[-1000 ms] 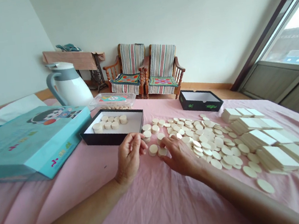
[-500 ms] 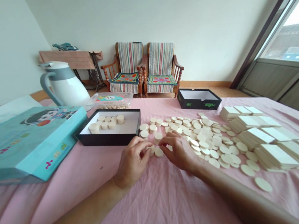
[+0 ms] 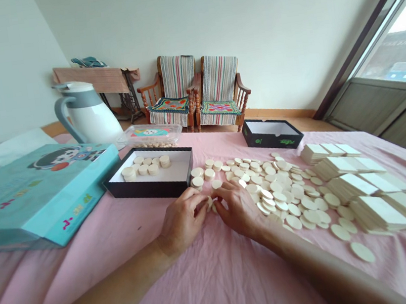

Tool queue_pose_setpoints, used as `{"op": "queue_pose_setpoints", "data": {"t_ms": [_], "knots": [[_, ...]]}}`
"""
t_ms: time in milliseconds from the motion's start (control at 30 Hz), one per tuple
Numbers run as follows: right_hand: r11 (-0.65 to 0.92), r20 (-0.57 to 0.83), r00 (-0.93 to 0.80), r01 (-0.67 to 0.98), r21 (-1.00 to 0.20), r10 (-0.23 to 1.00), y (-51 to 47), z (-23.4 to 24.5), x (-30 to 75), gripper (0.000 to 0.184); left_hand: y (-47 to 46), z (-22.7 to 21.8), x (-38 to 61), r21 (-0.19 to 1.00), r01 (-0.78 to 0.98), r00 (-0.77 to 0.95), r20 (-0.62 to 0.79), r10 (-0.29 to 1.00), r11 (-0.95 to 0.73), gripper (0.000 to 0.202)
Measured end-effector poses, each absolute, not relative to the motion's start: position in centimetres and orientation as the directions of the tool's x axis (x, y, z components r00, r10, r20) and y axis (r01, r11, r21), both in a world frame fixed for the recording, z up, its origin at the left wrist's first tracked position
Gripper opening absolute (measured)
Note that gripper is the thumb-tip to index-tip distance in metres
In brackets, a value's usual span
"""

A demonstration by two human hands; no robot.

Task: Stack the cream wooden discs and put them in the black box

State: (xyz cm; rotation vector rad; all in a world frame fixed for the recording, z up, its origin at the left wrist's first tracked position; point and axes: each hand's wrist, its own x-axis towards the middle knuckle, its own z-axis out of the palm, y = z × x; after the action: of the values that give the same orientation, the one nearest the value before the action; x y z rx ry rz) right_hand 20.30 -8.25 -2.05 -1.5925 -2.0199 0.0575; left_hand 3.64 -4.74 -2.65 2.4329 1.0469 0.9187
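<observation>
My left hand (image 3: pixel 184 220) and my right hand (image 3: pixel 237 208) are close together over the pink cloth, thumbs and fingers bent inward. Between their fingertips a pale round wooden disc (image 3: pixel 209 203) shows, partly covered, and both hands pinch at it. Just beyond the fingers stand short stacks of discs (image 3: pixel 196 178). To the right of my right hand spreads a loose heap of discs (image 3: pixel 278 182). A black box (image 3: pixel 148 189) with a white inside lies left of the stacks and holds several disc stacks (image 3: pixel 146 165).
Rows of stacked pale rectangular pieces (image 3: pixel 379 213) stand at the right. A second black box (image 3: pixel 273 134) is at the far side. On the left are a turquoise box (image 3: pixel 44 193), a white-and-grey jug (image 3: pixel 89 114) and a clear plastic tub (image 3: pixel 154 134). Two chairs (image 3: pixel 195 90) stand behind.
My right hand has shifted slightly left, so the two hands' fingertips are nearer each other around a disc. The view has tilted very slightly; the boxes and stacks stay put.
</observation>
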Motion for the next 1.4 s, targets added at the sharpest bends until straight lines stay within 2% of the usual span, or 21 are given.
{"op": "queue_pose_setpoints", "data": {"t_ms": [200,267,333,367,400,433,467,500,533,600,667,733,833,1000,1133,1300,1400], "knots": [[0.316,0.457,-0.118,0.867,-0.385,0.881,-7.9,-1.9,20.1,0.012,-4.6,-2.6,3.6,0.544,0.530,0.517,0.401,0.756,-0.651,0.016],[0.332,0.486,-0.092,0.837,-0.436,0.869,-8.4,-0.7,20.6,0.012,-4.7,-2.5,3.6,0.551,0.533,0.511,0.396,0.763,-0.643,0.016],[0.375,0.450,-0.119,0.753,-0.540,0.885,-9.3,1.2,21.8,0.011,-4.8,-2.4,3.6,0.552,0.533,0.508,0.397,0.764,-0.641,0.017],[0.430,0.385,-0.224,0.660,-0.616,0.895,-9.8,2.3,22.6,0.011,-4.8,-2.4,3.7,0.551,0.534,0.506,0.400,0.764,-0.642,0.018],[0.467,0.255,-0.424,0.534,-0.705,0.869,-10.4,3.3,23.4,0.012,-4.8,-2.4,3.7,0.548,0.534,0.506,0.403,0.763,-0.644,0.018],[0.451,0.105,-0.625,0.426,-0.784,0.773,-10.8,4.2,24.3,0.013,-4.9,-2.4,3.7,0.545,0.535,0.506,0.405,0.762,-0.645,0.017],[0.397,-0.010,-0.732,0.381,-0.835,0.681,-11.2,4.8,25.1,0.015,-4.9,-2.4,3.7,0.543,0.535,0.505,0.409,0.760,-0.647,0.016],[0.351,-0.067,-0.750,0.385,-0.854,0.659,-11.4,5.1,25.7,0.019,-4.9,-2.4,3.7,0.541,0.534,0.504,0.414,0.758,-0.650,0.016],[0.323,-0.092,-0.722,0.415,-0.850,0.686,-11.4,5.0,26.0,0.022,-4.9,-2.5,3.7,0.541,0.531,0.504,0.418,0.756,-0.653,0.015],[0.306,-0.046,-0.551,0.528,-0.792,0.833,-11.0,4.0,26.0,0.023,-4.8,-2.6,3.7,0.537,0.521,0.507,0.430,0.747,-0.663,0.016],[0.296,0.100,-0.319,0.658,-0.692,0.942,-10.4,2.3,25.1,0.014,-4.7,-2.7,3.6,0.532,0.516,0.511,0.437,0.740,-0.671,0.016],[0.276,0.238,-0.162,0.755,-0.595,0.958,-9.9,0.6,23.8,0.014,-4.7,-2.8,3.6,0.529,0.512,0.517,0.439,0.735,-0.677,0.014],[0.298,0.329,-0.161,0.855,-0.425,0.931,-9.8,-0.8,21.9,0.016,-4.6,-2.9,3.6,0.527,0.509,0.514,0.448,0.731,-0.681,0.012],[0.285,0.324,-0.207,0.934,-0.216,0.923,-10.1,-1.2,20.3,0.018,-4.9,-2.6,3.6,0.519,0.517,0.470,0.492,0.733,-0.681,0.016],[0.268,0.306,-0.202,0.944,-0.190,0.930,-9.8,-1.5,20.0,0.017,-5.1,-2.4,3.7,0.512,0.505,0.447,0.534,0.718,-0.695,0.017],[0.271,0.298,-0.199,0.936,-0.225,0.934,-9.3,-1.8,20.1,0.013,-5.2,-2.4,3.7,0.506,0.489,0.445,0.556,0.702,-0.710,0.016],[0.267,0.308,-0.186,0.931,-0.248,0.933,-9.4,-1.7,20.5,0.017,-5.2,-2.3,3.7,0.511,0.483,0.442,0.559,0.702,-0.711,0.017]]}}
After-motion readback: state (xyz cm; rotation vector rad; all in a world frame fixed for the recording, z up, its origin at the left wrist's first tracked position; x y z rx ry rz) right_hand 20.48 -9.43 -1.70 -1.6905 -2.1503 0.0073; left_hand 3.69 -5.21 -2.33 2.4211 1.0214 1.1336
